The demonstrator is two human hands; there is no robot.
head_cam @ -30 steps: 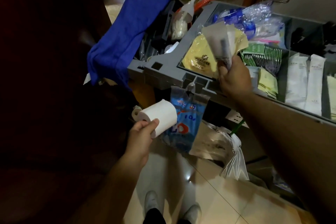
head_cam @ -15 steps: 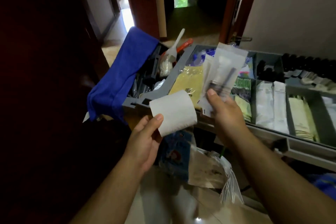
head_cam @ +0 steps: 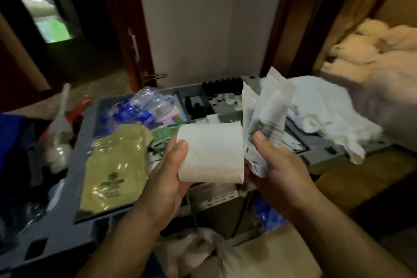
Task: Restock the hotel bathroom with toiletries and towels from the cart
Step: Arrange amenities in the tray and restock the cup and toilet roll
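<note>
Left grip (head_cam: 167, 178) holds the toilet roll (head_cam: 209, 153); right grip (head_cam: 278, 165) pinches the toiletry packets (head_cam: 266, 115). Both have risen together above the cart (head_cam: 67, 232): picking is probably finished, and carrying comes next.

No legible text or labels.

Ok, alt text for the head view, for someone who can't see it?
A person's left hand holds a toilet paper roll while the right hand grips clear toiletry packets, both above a grey cart tray of supplies; white towels lie at its right.
</note>
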